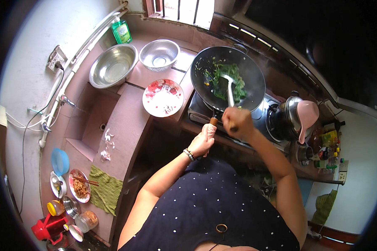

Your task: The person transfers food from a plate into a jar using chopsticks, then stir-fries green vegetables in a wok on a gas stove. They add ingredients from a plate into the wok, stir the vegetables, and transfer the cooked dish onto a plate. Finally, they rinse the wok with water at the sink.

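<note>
A dark wok (254, 78) sits on the left burner of a gas stove (198, 108). Chopped leafy greens (235, 70) lie in the middle of it, with small pale bits stuck to its far left wall. My left hand (202, 141) grips the wok's wooden handle (214, 120), a pink patterned cloth (211, 130) wrapped around the grip. In my right hand (238, 122) is a metal spatula (230, 89), held by its handle, its blade down among the greens. My right hand looks slightly blurred.
Left of the wok stand a floral plate (163, 98), a metal colander (159, 56) and a steel basin (113, 67). A pink ladle (308, 111) rests on a lidded pot (290, 114) at right. Beyond the sink (95, 122) lie a green cloth (105, 191) and a food plate with chopsticks (80, 188).
</note>
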The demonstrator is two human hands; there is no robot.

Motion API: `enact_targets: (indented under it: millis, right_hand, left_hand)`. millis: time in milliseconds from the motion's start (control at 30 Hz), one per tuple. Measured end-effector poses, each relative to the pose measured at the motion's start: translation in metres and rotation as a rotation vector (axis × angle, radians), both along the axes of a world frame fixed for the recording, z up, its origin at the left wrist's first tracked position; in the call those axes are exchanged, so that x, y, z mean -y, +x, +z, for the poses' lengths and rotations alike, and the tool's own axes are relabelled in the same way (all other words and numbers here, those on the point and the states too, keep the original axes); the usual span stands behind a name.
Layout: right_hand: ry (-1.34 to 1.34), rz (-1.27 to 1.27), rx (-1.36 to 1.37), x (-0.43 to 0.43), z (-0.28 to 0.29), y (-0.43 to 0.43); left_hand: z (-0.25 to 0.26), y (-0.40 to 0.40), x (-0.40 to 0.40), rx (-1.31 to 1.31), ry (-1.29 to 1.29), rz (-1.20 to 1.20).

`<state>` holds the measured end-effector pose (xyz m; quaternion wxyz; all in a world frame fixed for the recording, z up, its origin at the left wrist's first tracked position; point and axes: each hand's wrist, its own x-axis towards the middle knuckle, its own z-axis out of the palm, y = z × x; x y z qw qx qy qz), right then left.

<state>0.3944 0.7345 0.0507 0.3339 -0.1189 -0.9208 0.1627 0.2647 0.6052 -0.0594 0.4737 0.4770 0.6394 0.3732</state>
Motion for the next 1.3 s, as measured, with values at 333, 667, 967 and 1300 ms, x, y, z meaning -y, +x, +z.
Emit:
enact_targets:
  millis: [333, 667, 967, 1300]
  right_hand:
    - [-0.429, -0.222, -0.381, -0.052, 0.003, 0.020]
    - [-0.718, -0.539, -0.629, -0.128, 0.038, 0.064]
    - [-0.735, -0.054, -0.609, -0.114, -0.017, 0.018]
    - [0.098, 0.454, 0.145, -0.026, 0.013, 0.101]
  left_hand:
    - [0.002, 0.000, -0.001, 0.017, 0.125, 0.016]
    - [-0.015, 0.004, -0.001, -0.035, 0.098, 0.027]
    - [0.015, 0.004, 0.001, 0.015, 0.047, 0.045]
    - [-0.006, 0.003, -0.002, 0.133, -0.063, 0.013]
